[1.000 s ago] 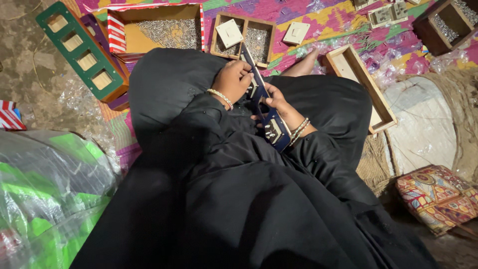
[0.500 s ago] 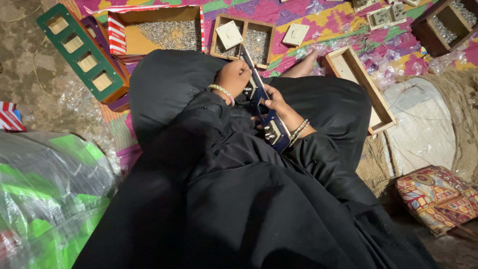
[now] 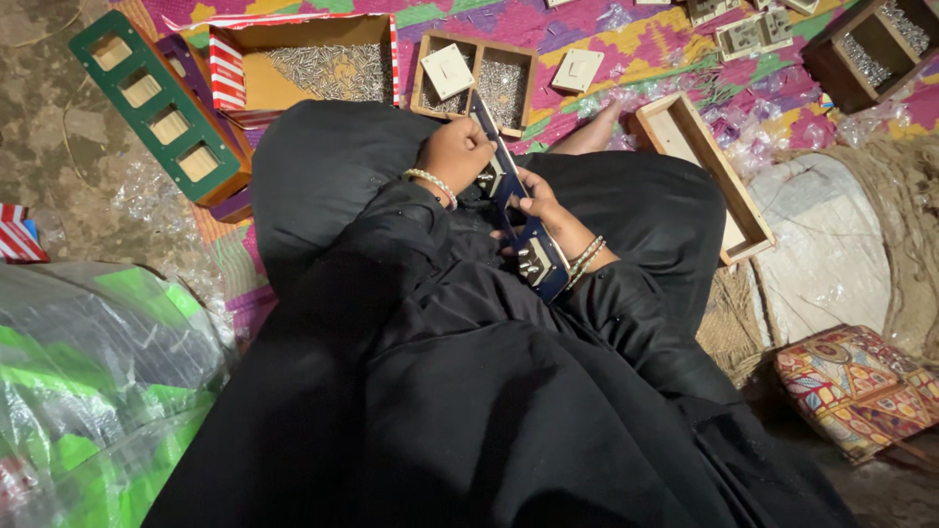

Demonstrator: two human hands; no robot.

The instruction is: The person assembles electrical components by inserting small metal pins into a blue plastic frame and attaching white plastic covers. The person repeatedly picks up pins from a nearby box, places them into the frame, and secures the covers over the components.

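On black cloth, long blue switch panel (image 3: pixel 518 220)

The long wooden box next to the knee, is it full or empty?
Empty. The long wooden box lies open-topped on the colourful mat, and only its bare pale bottom shows inside, with nothing in it.

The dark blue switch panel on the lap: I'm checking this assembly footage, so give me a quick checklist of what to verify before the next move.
1. Dark blue panel held by both hands: ok.
2. Left hand on the panel's upper part: ok.
3. Right hand supporting its edge: ok.
4. Panel resting steady on the lap: ok.
5. Screws in the cardboard box within reach: ok.
6. Fitted parts seated flush: cannot tell.
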